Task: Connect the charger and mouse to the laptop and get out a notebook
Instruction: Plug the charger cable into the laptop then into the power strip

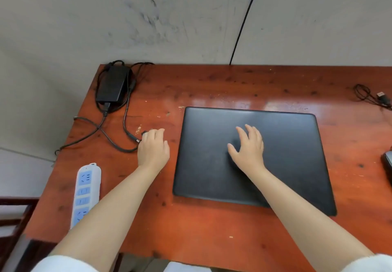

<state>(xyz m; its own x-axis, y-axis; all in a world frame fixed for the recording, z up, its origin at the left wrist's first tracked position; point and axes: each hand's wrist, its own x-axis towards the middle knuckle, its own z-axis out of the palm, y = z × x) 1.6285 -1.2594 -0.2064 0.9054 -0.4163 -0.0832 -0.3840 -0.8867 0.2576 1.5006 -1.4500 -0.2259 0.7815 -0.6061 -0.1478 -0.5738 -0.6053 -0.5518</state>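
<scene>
A closed black laptop (286, 155) lies flat on the red-brown wooden desk (201, 229). My right hand (248, 146) rests on its lid with the fingers spread. The black charger brick (113, 83) sits at the desk's far left corner, its cable (125, 121) looping toward me. My left hand (153, 148) is closed over the cable's plug end, just left of the laptop. A dark mouse (387, 163) shows partly at the right edge, with its coiled cable and USB plug (380, 96) further back. No notebook is in view.
A white and blue power strip (86, 193) lies at the desk's left front edge. A grey wall stands behind the desk, with a black wire (244, 23) running down it. A dark wooden chair (14, 218) is at the lower left.
</scene>
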